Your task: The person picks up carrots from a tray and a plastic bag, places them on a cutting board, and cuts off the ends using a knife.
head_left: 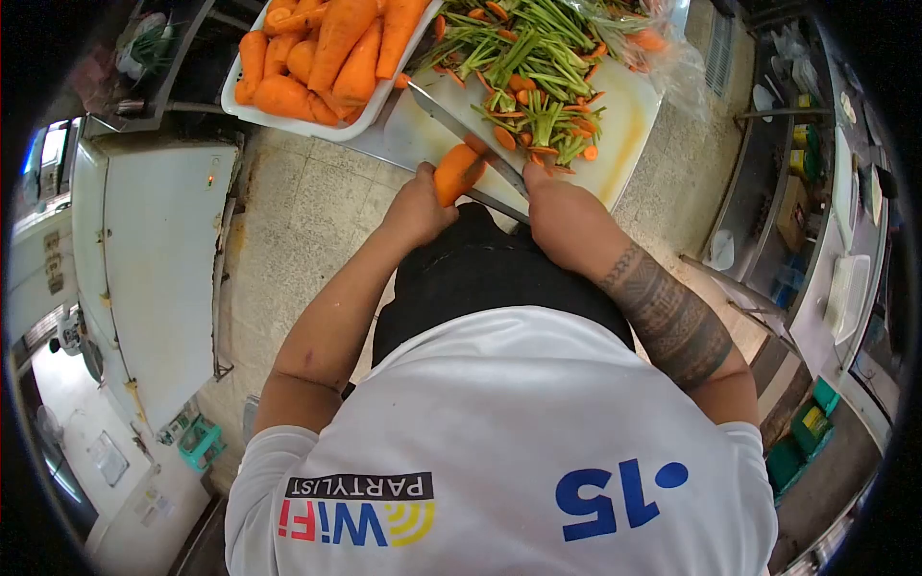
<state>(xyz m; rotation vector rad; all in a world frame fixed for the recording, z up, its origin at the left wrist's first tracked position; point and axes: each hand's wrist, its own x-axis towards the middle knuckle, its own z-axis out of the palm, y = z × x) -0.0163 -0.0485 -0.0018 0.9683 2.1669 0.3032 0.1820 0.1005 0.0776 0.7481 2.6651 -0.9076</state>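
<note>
My left hand (pixel 421 207) is closed round a carrot (pixel 458 176) at the near edge of the white cutting board (pixel 615 154). In my right hand (pixel 569 217) is a kitchen knife (pixel 461 128), its handle wrapped by my fingers and its blade pointing up and to the left. The blade crosses over the far end of the carrot. Beyond the knife, a pile of green carrot tops (pixel 528 67) covers much of the board, with cut orange ends mixed in.
A white tub (pixel 327 131) heaped with whole carrots (pixel 341 43) stands at the far left of the board. Clear plastic (pixel 677 72) lies at the far right corner. A white chest-like appliance (pixel 154 259) is on the left, loaded shelves (pixel 768 192) on the right.
</note>
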